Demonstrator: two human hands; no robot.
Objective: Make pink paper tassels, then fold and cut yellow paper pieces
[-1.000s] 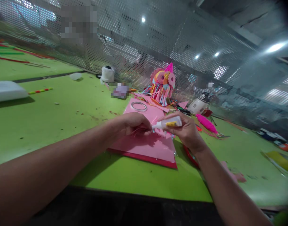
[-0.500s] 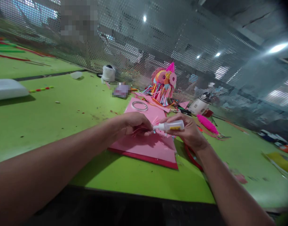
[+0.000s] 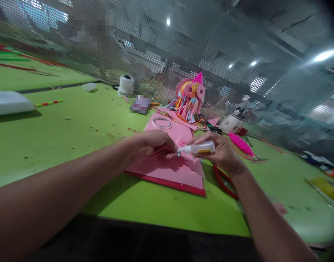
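Note:
My right hand [image 3: 218, 149] is closed round a small white glue bottle [image 3: 202, 147] with a yellow label, held nearly level. Its nozzle points left and meets the fingertips of my left hand [image 3: 158, 142]. Those fingers are pinched on thin fringed strips of pink paper [image 3: 161, 153], partly hidden by the palm. Both hands are over a stack of pink sheets [image 3: 167, 171] with a red sheet at the bottom. On the far part of the stack lies a silver ring [image 3: 162, 123]. Further pink fringe [image 3: 180, 141] shows between the hands.
A colourful fringed paper figure [image 3: 190, 96] stands at the back. Red-handled scissors or pliers [image 3: 224, 182] lie by my right wrist. Also on the green table [image 3: 74, 145] are a white roll [image 3: 126, 85], a white bottle [image 3: 232, 122], a bright pink bundle [image 3: 241, 143] and a white block [image 3: 10, 103].
My right hand and the glue bottle have shifted slightly right and down, with the nozzle still at my left fingertips. More of the red handle shows. My left hand stays almost still.

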